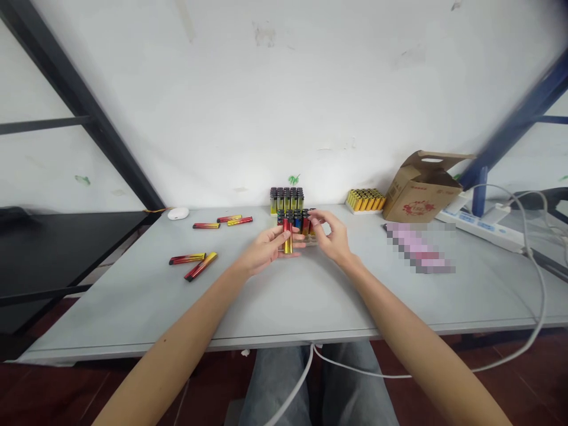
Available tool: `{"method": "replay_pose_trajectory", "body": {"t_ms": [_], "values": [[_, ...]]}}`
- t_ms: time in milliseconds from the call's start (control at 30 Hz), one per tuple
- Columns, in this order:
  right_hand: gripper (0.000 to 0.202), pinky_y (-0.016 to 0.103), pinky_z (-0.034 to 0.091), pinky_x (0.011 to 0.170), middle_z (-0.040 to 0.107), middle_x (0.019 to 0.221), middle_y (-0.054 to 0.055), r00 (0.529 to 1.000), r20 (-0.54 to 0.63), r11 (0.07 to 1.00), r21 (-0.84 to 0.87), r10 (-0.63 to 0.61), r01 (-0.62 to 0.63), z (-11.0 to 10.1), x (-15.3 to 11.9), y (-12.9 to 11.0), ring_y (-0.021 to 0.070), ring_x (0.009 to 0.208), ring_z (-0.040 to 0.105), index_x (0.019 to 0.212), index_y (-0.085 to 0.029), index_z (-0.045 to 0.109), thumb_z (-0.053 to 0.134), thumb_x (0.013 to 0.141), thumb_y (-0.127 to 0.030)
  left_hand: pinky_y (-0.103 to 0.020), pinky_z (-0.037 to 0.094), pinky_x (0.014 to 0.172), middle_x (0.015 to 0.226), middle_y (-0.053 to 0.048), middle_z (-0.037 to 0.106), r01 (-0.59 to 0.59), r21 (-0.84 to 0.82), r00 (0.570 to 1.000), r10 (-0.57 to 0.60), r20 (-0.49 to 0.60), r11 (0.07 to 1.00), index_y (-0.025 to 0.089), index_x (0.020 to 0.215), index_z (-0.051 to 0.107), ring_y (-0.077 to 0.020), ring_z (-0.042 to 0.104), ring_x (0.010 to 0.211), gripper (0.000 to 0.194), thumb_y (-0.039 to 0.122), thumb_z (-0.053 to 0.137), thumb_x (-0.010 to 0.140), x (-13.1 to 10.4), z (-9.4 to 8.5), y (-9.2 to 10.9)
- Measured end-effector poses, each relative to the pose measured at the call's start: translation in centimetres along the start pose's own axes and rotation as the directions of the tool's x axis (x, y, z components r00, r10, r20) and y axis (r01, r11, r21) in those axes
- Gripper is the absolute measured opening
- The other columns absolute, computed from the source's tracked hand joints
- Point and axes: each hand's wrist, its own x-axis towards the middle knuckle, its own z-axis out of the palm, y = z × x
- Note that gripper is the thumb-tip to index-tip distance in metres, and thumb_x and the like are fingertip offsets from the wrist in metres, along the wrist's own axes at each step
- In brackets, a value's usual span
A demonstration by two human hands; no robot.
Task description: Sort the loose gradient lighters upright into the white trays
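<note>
My left hand (266, 247) is closed around a pair of shiny red-and-gold lighters (287, 238), held upright in front of a tray. The tray (312, 241) carries upright lighters with dark tops, among them a blue lighter (297, 221) and a red one (306, 222). At the tray's right end, my right hand (332, 236) pinches the top of another lighter (312, 226); its fingers partly cover it. My left hand hides much of the tray's left side. Loose red-and-yellow lighters, such as this one (201, 267), lie on the table to the left.
Behind the tray stands a block of yellow-green lighters (286, 201). A rack of yellow lighters (366, 201) sits near an open cardboard box (417, 192). Rightward are a blurred pink item (417, 245), a power strip (483, 228) and white cables. A white case (178, 213) lies back left.
</note>
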Motion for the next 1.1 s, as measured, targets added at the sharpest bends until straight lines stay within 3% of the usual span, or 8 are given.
{"method": "replay_pose_trajectory", "body": {"t_ms": [233,467,667,767,833,933,1033,1100], "values": [[0.027,0.039,0.050,0.089,0.072,0.099,0.004,0.994,0.093,0.982,0.189,-0.048,0.030,1.1,-0.7,-1.3,0.0200,0.095,0.064,0.110,-0.026,0.066,0.058,0.087,-0.037,-0.045,0.054,0.092,0.112,-0.013,0.070,-0.018,0.091,1.000,0.016,0.015,0.996,0.016,0.109,0.068,-0.0242,0.067,0.103,0.033,0.038,0.066,0.085,0.1,0.1,-0.6],[0.024,0.032,0.053,0.075,0.070,0.085,0.003,0.987,0.138,0.910,0.394,0.078,-0.128,1.3,-0.1,-1.3,0.0163,0.079,0.065,0.099,-0.022,0.067,0.068,0.079,-0.035,-0.044,0.051,0.096,0.107,-0.012,0.071,-0.035,0.179,0.999,0.034,0.013,0.983,0.016,0.106,0.070,-0.0236,0.067,0.101,0.035,0.043,0.066,0.084,0.1,0.4,-0.8],[0.031,0.031,0.054,0.070,0.068,0.079,0.002,0.964,-0.009,0.816,0.534,0.268,-0.222,0.5,1.4,0.2,0.0153,0.072,0.065,0.095,-0.021,0.061,0.071,0.075,-0.043,-0.040,0.053,0.089,0.100,-0.012,0.072,-0.037,0.120,0.981,0.059,-0.187,0.992,0.014,0.102,0.067,-0.0222,0.070,0.092,0.028,0.036,0.065,0.086,0.5,0.3,-0.3],[0.030,0.030,0.054,0.068,0.068,0.081,0.003,0.948,-0.107,0.863,0.453,0.301,-0.223,-0.1,1.7,1.1,0.0151,0.072,0.064,0.095,-0.021,0.059,0.069,0.075,-0.041,-0.034,0.054,0.077,0.092,-0.011,0.072,-0.121,0.178,0.897,0.184,-0.402,0.977,0.014,0.095,0.066,-0.0182,0.070,0.079,0.018,0.029,0.063,0.086,0.9,-0.7,0.1],[0.027,0.029,0.052,0.066,0.068,0.085,0.003,0.957,-0.130,0.913,0.355,0.259,-0.199,-0.3,1.7,1.4,0.0147,0.072,0.064,0.096,-0.021,0.059,0.067,0.077,-0.039,-0.027,0.052,0.070,0.086,-0.006,0.071,-0.179,0.319,0.768,0.335,-0.546,0.931,0.016,0.090,0.066,-0.0141,0.067,0.072,0.012,0.025,0.061,0.085,1.0,-1.7,0.3],[0.024,0.028,0.051,0.065,0.069,0.087,0.003,0.978,-0.097,0.953,0.263,0.183,-0.152,-0.2,1.4,1.3,0.0153,0.074,0.064,0.097,-0.021,0.060,0.064,0.079,-0.036,-0.023,0.048,0.070,0.077,-0.001,0.066,-0.155,0.554,0.573,0.531,-0.624,0.818,0.019,0.084,0.066,-0.0120,0.063,0.072,0.009,0.019,0.057,0.082,0.9,-3.5,0.5],[0.022,0.029,0.050,0.067,0.069,0.083,0.003,0.992,-0.033,0.973,0.203,0.122,-0.113,0.0,1.0,1.1,0.0163,0.077,0.065,0.098,-0.021,0.061,0.061,0.081,-0.034,-0.027,0.047,0.075,0.077,-0.002,0.065,-0.035,0.684,0.497,0.607,-0.620,0.728,0.019,0.083,0.064,-0.0155,0.061,0.074,0.013,0.019,0.052,0.082,0.8,-5.0,0.6],[0.021,0.030,0.050,0.070,0.069,0.082,0.002,0.995,0.018,0.985,0.144,0.094,-0.095,0.2,0.7,1.0,0.0167,0.079,0.065,0.099,-0.021,0.062,0.059,0.082,-0.033,-0.032,0.046,0.084,0.084,-0.005,0.065,0.070,0.786,0.502,0.659,-0.560,0.615,0.019,0.085,0.062,-0.0191,0.061,0.082,0.014,0.019,0.049,0.082,0.7,-5.8,0.4]]}}
